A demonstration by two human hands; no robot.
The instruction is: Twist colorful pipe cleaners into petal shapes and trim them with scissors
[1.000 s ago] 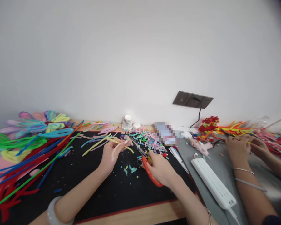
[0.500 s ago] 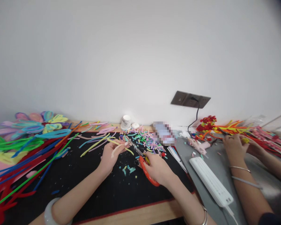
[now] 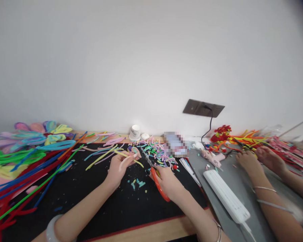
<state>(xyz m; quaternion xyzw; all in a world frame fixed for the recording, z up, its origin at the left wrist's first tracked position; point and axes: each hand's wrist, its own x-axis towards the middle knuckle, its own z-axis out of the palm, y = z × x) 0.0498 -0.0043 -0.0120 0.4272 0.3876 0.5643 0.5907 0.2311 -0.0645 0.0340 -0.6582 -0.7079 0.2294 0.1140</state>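
My left hand (image 3: 119,169) pinches a yellow pipe cleaner (image 3: 139,163) between thumb and fingertips, one end sticking out to the right. A pale strand lies along the same hand. My right hand (image 3: 170,181) is closed around the orange-red handles of a pair of scissors (image 3: 158,186). The scissor blades point up and left, just right of the left fingertips, apart from the yellow strand as far as I can see. Behind the blades lies a heap of short cut pipe-cleaner pieces (image 3: 163,153). A few teal scraps (image 3: 138,184) rest on the black mat (image 3: 111,208) between my wrists.
Long coloured pipe cleaners (image 3: 27,178) spread over the left side. A white paper cup (image 3: 135,131) stands by the wall. To the right are a pink glue gun (image 3: 214,158), a white power strip (image 3: 226,195), red fuzzy pieces (image 3: 221,133) and a co-worker's hands (image 3: 249,163).
My hands hold nearly the same pose, with the scissor blades slightly farther from the left fingertips. The co-worker's hands have moved apart. The whole view has shifted slightly.
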